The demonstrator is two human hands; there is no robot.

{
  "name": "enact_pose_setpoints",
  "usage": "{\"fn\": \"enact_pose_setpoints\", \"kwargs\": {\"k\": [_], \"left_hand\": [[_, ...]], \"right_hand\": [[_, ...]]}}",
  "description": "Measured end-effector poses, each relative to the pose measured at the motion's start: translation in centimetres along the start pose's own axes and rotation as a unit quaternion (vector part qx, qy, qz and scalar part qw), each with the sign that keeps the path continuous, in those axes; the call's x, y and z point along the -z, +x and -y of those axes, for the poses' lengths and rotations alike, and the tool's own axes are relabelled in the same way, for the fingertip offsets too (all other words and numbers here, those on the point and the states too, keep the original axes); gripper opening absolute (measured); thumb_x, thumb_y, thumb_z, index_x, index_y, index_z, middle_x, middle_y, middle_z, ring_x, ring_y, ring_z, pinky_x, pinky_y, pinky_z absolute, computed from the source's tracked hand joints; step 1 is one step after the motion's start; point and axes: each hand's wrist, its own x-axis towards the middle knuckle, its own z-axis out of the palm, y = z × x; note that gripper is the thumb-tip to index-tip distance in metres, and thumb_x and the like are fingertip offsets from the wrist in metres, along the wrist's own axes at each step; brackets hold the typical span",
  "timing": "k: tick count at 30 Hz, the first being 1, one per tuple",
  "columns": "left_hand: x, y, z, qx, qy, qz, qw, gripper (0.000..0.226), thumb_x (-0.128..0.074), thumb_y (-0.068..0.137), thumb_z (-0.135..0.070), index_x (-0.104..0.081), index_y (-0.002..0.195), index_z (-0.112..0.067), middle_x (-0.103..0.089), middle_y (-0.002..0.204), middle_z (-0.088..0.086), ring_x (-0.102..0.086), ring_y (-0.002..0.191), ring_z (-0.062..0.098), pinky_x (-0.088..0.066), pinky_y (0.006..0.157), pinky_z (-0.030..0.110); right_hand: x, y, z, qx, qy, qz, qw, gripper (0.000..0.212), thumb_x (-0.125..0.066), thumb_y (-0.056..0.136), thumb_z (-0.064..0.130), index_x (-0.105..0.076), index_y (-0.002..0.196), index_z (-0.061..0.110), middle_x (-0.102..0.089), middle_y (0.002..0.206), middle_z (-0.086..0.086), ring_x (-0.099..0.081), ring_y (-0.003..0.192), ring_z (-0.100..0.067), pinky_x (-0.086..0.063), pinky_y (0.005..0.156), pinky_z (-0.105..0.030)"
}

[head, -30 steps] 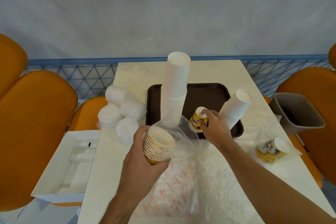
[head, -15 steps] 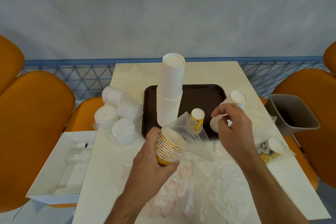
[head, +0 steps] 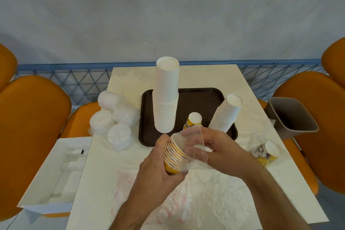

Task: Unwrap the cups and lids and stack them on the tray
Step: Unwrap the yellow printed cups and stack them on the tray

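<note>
Yellow cups (head: 175, 157), nested in a short stack and lying tilted with their mouths up and to the right, sat in the left hand (head: 158, 170), whose fingers and thumb were curled round the stack above the table's near middle. A clear plastic wrapper (head: 194, 142) still covered the open end of the stack, and the right hand (head: 218, 149) pinched that film between thumb and fingers, just beside the cup rims. More crumpled wrapping (head: 205, 198) lay spread over the near part of the table (head: 127, 80), some of it printed in red.

Beyond the hands, a dark brown tray (head: 205, 99) rested at the table's centre. At its left edge stood a tall stack of white cups (head: 166, 97), bottoms up. A single yellow cup (head: 193, 120), also inverted, stood near the tray's front edge, and a shorter stack of white cups (head: 226, 114) leaned at the tray's right front corner.

Wrapped sleeves of white lids (head: 113, 119) were heaped at the table's left edge, beside the tray. Near the right edge lay another bag of yellow cups (head: 265, 153), still wrapped. A grey bin (head: 291, 117) stood off the right edge, and an open white box (head: 56, 172) off the left edge.
</note>
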Motion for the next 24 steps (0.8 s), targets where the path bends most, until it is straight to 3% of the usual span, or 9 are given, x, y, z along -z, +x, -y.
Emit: {"fn": "enact_pose_setpoints", "kwargs": {"k": [2, 4, 8, 11, 13, 16, 19, 21, 24], "left_hand": [[-0.2, 0.1, 0.1, 0.0, 0.0, 0.008, 1.0, 0.081, -0.08, 0.072, -0.054, -0.023, 0.13, -0.048, -0.054, 0.115, -0.017, -0.059, 0.103, 0.013, -0.057, 0.09, 0.031], [-0.3, 0.2, 0.2, 0.0, 0.005, 0.014, 1.0, 0.082, -0.078, 0.072, -0.056, -0.025, 0.134, -0.046, -0.054, 0.119, -0.017, -0.059, 0.107, 0.014, -0.056, 0.092, 0.034], [-0.5, 0.4, 0.1, 0.006, 0.018, 0.034, 0.999, 0.081, -0.075, 0.073, -0.058, -0.026, 0.137, -0.044, -0.055, 0.123, -0.015, -0.059, 0.109, 0.016, -0.055, 0.096, 0.037], [-0.5, 0.4, -0.1, 0.007, 0.041, 0.043, 0.998, 0.081, -0.075, 0.077, -0.057, -0.022, 0.137, -0.045, -0.051, 0.124, -0.019, -0.057, 0.11, 0.011, -0.052, 0.099, 0.032], [-0.5, 0.3, -0.3, 0.005, 0.043, 0.042, 0.998, 0.08, -0.075, 0.077, -0.055, -0.022, 0.136, -0.045, -0.051, 0.123, -0.019, -0.057, 0.109, 0.009, -0.051, 0.1, 0.03], [-0.4, 0.3, -0.7, -0.002, 0.039, 0.038, 0.998, 0.076, -0.076, 0.078, -0.054, -0.02, 0.13, -0.051, -0.05, 0.119, -0.021, -0.057, 0.107, 0.008, -0.053, 0.098, 0.028], [-0.3, 0.4, -0.6, 0.001, 0.033, 0.03, 0.999, 0.076, -0.076, 0.077, -0.054, -0.017, 0.125, -0.055, -0.05, 0.118, -0.022, -0.058, 0.106, 0.008, -0.054, 0.096, 0.029], [-0.1, 0.3, -0.3, 0.006, 0.021, 0.015, 1.0, 0.08, -0.078, 0.076, -0.052, -0.016, 0.126, -0.057, -0.05, 0.117, -0.023, -0.059, 0.105, 0.008, -0.055, 0.092, 0.027], [0.6, 0.2, 0.3, 0.004, -0.007, -0.027, 1.0, 0.084, -0.084, 0.072, -0.043, -0.017, 0.117, -0.066, -0.051, 0.108, -0.029, -0.061, 0.096, 0.002, -0.055, 0.077, 0.016]], "right_hand": [[0.2, -0.1, 0.7, -0.011, 0.002, 0.018, 1.0, 0.012, -0.075, 0.087, 0.037, -0.071, 0.08, 0.045, -0.059, 0.128, 0.029, -0.056, 0.121, 0.006, -0.047, 0.099, -0.018], [0.2, -0.1, 0.8, -0.008, 0.0, 0.024, 1.0, 0.018, -0.076, 0.083, 0.043, -0.066, 0.07, 0.049, -0.058, 0.127, 0.031, -0.057, 0.117, 0.007, -0.049, 0.095, -0.015], [-0.2, 0.2, 0.4, -0.011, 0.015, 0.039, 0.999, 0.023, -0.076, 0.084, 0.042, -0.065, 0.067, 0.051, -0.061, 0.128, 0.026, -0.061, 0.116, -0.001, -0.054, 0.099, -0.028], [-0.3, 0.3, 0.0, -0.016, 0.028, 0.048, 0.998, 0.027, -0.077, 0.085, 0.038, -0.065, 0.065, 0.053, -0.066, 0.126, 0.013, -0.065, 0.114, -0.01, -0.056, 0.099, -0.038], [0.0, 0.2, -0.1, -0.009, 0.041, 0.041, 0.998, 0.028, -0.078, 0.083, 0.036, -0.065, 0.065, 0.052, -0.066, 0.125, 0.012, -0.064, 0.115, -0.011, -0.056, 0.098, -0.037], [0.6, 0.0, -0.3, 0.002, 0.063, 0.012, 0.998, 0.022, -0.079, 0.079, 0.039, -0.066, 0.063, 0.046, -0.068, 0.121, 0.011, -0.065, 0.114, -0.013, -0.056, 0.098, -0.04], [1.3, -0.3, -0.6, -0.001, 0.095, -0.027, 0.995, 0.011, -0.085, 0.076, 0.034, -0.076, 0.08, 0.04, -0.073, 0.113, 0.004, -0.069, 0.108, -0.018, -0.056, 0.098, -0.041], [1.9, -0.4, -1.2, 0.004, 0.111, -0.072, 0.991, 0.023, -0.089, 0.074, 0.026, -0.072, 0.084, 0.016, -0.073, 0.102, -0.007, -0.071, 0.099, -0.024, -0.057, 0.094, -0.04], [3.1, -0.6, -1.9, -0.021, 0.162, -0.124, 0.979, 0.037, -0.09, 0.07, 0.015, -0.06, 0.092, 0.016, -0.071, 0.104, -0.009, -0.071, 0.097, -0.024, -0.059, 0.088, -0.036]]}}
